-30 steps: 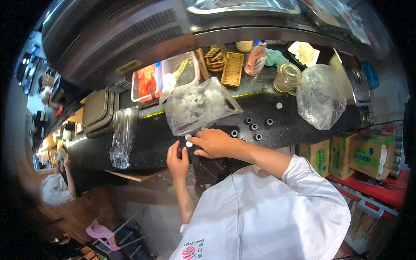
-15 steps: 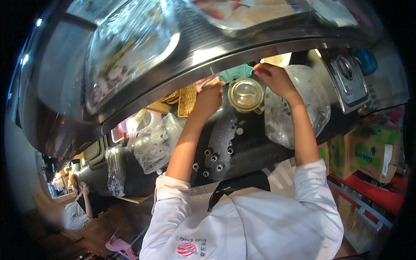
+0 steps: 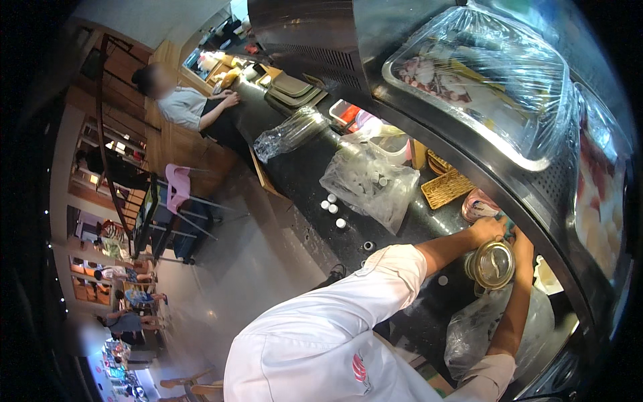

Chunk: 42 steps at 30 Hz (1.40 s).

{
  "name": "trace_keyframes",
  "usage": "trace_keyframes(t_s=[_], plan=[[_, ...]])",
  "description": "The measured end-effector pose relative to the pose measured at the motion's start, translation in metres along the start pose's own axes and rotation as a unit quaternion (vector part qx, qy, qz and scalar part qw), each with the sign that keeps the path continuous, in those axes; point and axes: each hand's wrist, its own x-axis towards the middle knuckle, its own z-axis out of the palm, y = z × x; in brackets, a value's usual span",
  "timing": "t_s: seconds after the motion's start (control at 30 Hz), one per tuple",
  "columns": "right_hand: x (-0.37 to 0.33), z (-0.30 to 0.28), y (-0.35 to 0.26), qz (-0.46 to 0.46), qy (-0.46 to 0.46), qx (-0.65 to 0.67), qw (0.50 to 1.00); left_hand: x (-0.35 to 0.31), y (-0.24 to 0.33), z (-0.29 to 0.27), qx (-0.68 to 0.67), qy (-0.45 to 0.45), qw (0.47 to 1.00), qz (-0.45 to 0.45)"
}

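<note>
Both my hands are together at the far side of the dark counter, just beyond a round glass jar (image 3: 494, 265) with a yellowish look. My left hand (image 3: 489, 230) has its fingers closed at a green cloth (image 3: 510, 226), most of which is hidden. My right hand (image 3: 522, 245) meets it from the other side, fingers closed on the same cloth. A pink packet (image 3: 477, 205) sits against my left hand. Under my right forearm spreads a clear plastic bag (image 3: 469, 331). One small white cap (image 3: 443, 280) lies between my forearms.
A steel display case (image 3: 462, 127) with film-wrapped trays overhangs the counter. To the left are a woven basket (image 3: 447, 188), a plastic bag of small items (image 3: 375, 181), small white-topped bottles (image 3: 341, 223) and stacked trays (image 3: 292, 90). Another person (image 3: 184, 104) stands farther along the counter.
My view has swung left and tilted, bringing the room into sight. My hands, formerly apart on either side of the jar, have come together at the green cloth.
</note>
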Motion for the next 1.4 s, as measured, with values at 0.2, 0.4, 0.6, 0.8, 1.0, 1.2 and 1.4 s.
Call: trace_keyframes(t_s=[0.2,0.4,0.6,0.8,1.0,1.2,1.4], plan=[[0.009,0.007,0.0,-0.028,0.041,-0.052,0.997,0.006,0.006,-0.002,-0.036,0.028,0.999,-0.024],[0.012,0.001,0.03,-0.088,0.001,-0.04,0.995,-0.016,0.006,-0.028,-0.059,0.016,0.998,-0.015],[-0.065,-0.124,-0.054,0.121,-0.077,-0.045,0.989,-0.07,0.006,-0.046,-0.078,0.025,0.993,0.083],[-0.146,-0.215,-0.317,-0.097,-0.123,0.04,0.987,-0.173,-0.03,-0.135,-0.179,-0.044,0.983,0.025],[-0.1,-0.173,-0.561,-0.558,-0.036,0.225,0.798,-0.286,-0.123,-0.258,-0.302,-0.096,0.948,0.022],[-0.068,-0.072,-0.769,-0.569,0.159,0.041,0.806,-0.393,-0.265,-0.338,-0.56,-0.03,0.817,-0.132],[-0.004,-0.018,-0.876,-0.573,0.109,0.033,0.811,-0.444,-0.393,-0.388,-0.508,0.039,0.836,-0.203]])
